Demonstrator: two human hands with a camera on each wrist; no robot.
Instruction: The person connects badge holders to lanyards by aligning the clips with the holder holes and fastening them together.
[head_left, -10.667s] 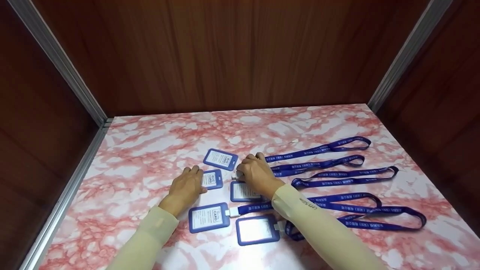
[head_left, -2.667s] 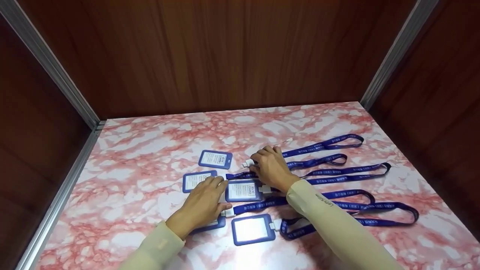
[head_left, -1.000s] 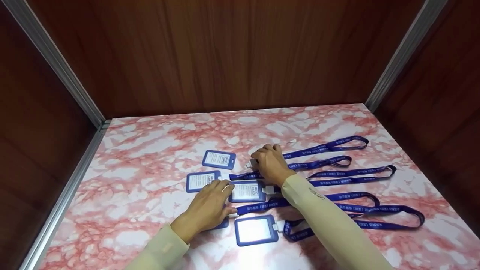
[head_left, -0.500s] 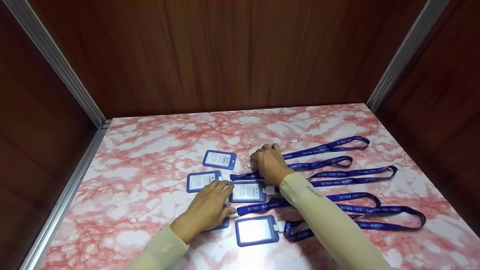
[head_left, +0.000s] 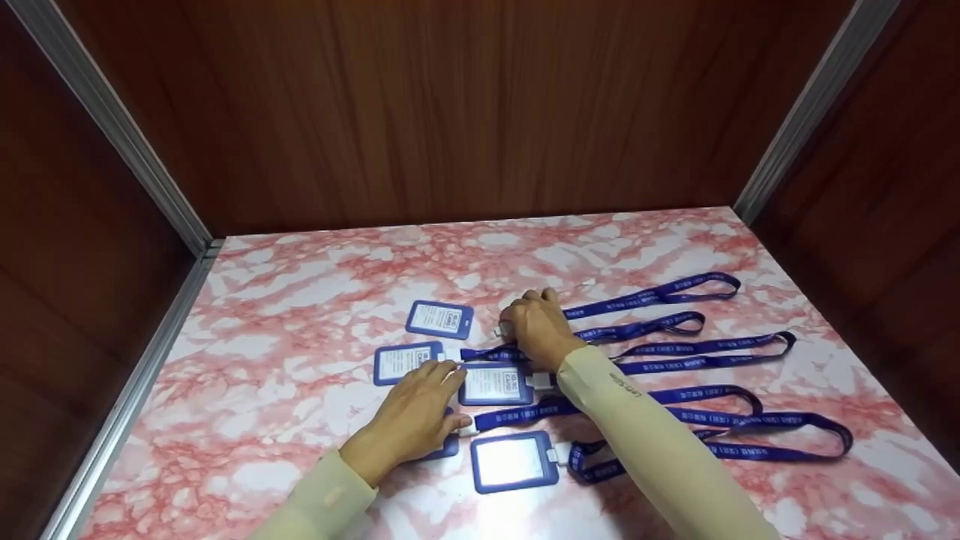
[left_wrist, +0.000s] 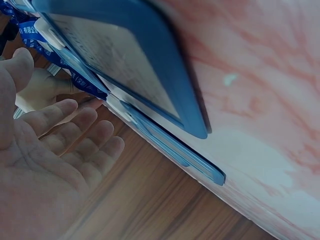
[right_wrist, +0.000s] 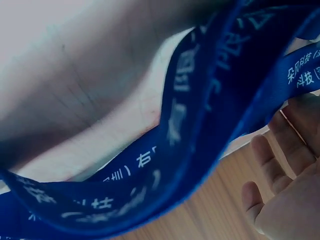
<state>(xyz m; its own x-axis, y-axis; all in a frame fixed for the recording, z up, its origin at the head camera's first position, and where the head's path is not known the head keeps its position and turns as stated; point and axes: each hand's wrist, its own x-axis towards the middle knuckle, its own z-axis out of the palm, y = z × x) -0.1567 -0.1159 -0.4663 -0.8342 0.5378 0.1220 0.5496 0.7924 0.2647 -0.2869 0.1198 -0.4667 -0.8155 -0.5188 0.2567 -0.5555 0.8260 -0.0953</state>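
My right hand (head_left: pixel 536 328) pinches the white clip (head_left: pixel 500 330) of the farthest blue lanyard (head_left: pixel 652 295); its fingertips are partly hidden. To the left of that clip, apart from it, lies a blue badge holder (head_left: pixel 439 320) with no strap on it. My left hand (head_left: pixel 409 412) is over a badge holder (head_left: pixel 448 448) that it mostly covers; the left wrist view shows loosely bent fingers (left_wrist: pixel 70 125) holding nothing. Clips join two more holders, the left one (head_left: pixel 394 365) and the middle one (head_left: pixel 493 385), to lanyards. In the right wrist view a lanyard (right_wrist: pixel 150 200) crosses close to the camera.
A glare-lit badge holder (head_left: pixel 510 463) with its clip lies nearest the front. Several lanyards stretch rightward, some overlapping, over the red-and-white marbled table (head_left: pixel 300 285). Brown wood panels (head_left: pixel 480 112) with metal corner posts enclose the back and sides.
Since the oldest frame, the left badge holder has gained a lanyard, my left hand has shifted off it to the right, and my right hand has moved to the farthest clip. Lately almost nothing moves.
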